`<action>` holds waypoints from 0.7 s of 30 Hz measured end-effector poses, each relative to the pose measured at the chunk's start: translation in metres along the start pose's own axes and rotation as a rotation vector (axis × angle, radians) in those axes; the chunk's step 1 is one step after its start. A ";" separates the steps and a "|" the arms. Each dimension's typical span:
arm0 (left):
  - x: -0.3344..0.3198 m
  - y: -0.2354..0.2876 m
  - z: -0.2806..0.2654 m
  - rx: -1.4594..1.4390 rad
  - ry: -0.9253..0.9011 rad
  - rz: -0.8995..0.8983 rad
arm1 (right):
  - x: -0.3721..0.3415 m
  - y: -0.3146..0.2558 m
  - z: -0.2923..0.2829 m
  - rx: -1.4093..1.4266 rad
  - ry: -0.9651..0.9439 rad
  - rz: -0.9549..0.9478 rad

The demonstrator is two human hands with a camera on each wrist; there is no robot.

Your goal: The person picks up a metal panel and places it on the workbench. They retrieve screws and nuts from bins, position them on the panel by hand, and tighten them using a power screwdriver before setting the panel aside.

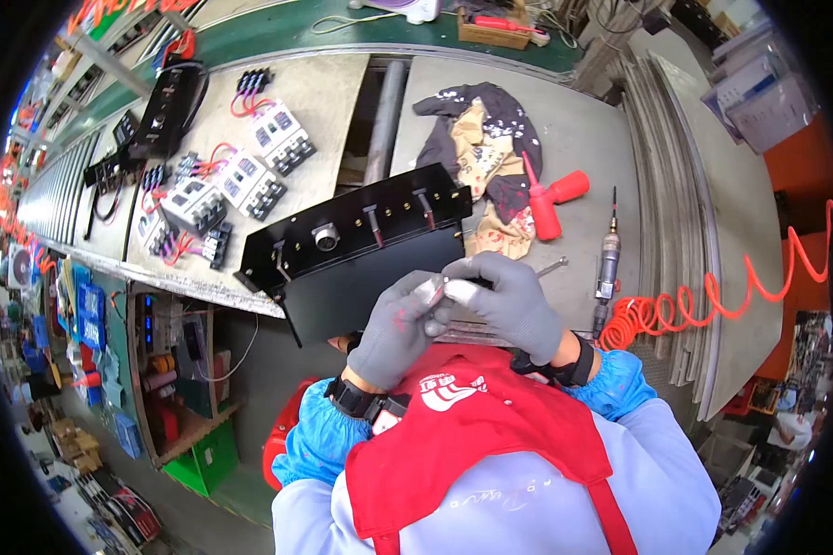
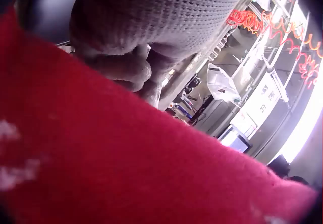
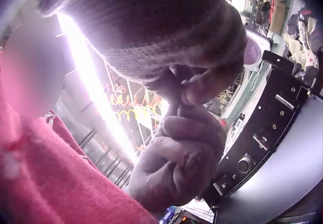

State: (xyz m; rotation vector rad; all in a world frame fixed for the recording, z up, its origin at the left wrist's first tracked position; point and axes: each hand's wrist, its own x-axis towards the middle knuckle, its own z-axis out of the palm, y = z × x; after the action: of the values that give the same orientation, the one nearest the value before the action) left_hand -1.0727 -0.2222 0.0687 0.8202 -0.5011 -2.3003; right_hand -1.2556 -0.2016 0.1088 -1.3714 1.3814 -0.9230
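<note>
My gloved left hand [image 1: 398,326] and gloved right hand [image 1: 516,301] meet in front of the apron, thumbs and fingertips pinched together. A tiny piece [image 1: 445,279] shows between the fingertips, mostly covered; I cannot tell its kind. In the right wrist view, the left hand [image 3: 176,158] has curled fingers just below the right hand [image 3: 156,27]. Just beyond them a black metal panel box [image 1: 370,291] lies tilted on the bench, its flange carrying a round fitting [image 1: 326,238] and several slots. The left wrist view is largely blocked by the red apron [image 2: 126,158].
Wired breakers [image 1: 248,183] sit on the left bench. Right of the box lie a stained cloth [image 1: 477,129], a red squeeze bottle [image 1: 545,213], a wrench [image 1: 553,266] and a power screwdriver [image 1: 609,264] with a coiled red hose [image 1: 657,314]. A gap with a roller [image 1: 383,120] divides the benches.
</note>
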 end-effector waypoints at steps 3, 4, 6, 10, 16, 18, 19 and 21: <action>0.015 -0.004 0.009 0.114 0.054 -0.053 | 0.003 0.022 -0.016 0.063 -0.045 0.093; 0.021 -0.006 0.008 0.174 0.065 -0.071 | 0.005 0.029 -0.021 0.100 -0.068 0.134; 0.037 -0.008 0.010 0.294 0.102 -0.101 | 0.015 0.055 -0.034 0.092 -0.113 0.157; 0.066 -0.009 0.003 0.209 0.289 -0.058 | 0.054 0.112 -0.063 0.024 0.102 0.206; 0.092 -0.014 0.007 0.309 0.423 -0.102 | 0.069 0.167 -0.054 0.056 0.029 0.182; 0.097 -0.016 0.006 0.330 0.440 -0.121 | 0.068 0.175 -0.046 0.042 0.036 0.157; 0.099 -0.018 0.003 0.340 0.431 -0.134 | 0.069 0.179 -0.043 0.033 0.044 0.143; 0.102 -0.020 0.001 0.349 0.426 -0.152 | 0.070 0.184 -0.038 0.061 0.060 0.134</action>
State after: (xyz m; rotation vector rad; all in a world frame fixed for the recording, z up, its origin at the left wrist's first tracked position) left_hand -1.1433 -0.2769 0.0157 1.5223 -0.6698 -2.1078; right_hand -1.3368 -0.2587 -0.0648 -1.1990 1.4603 -0.9153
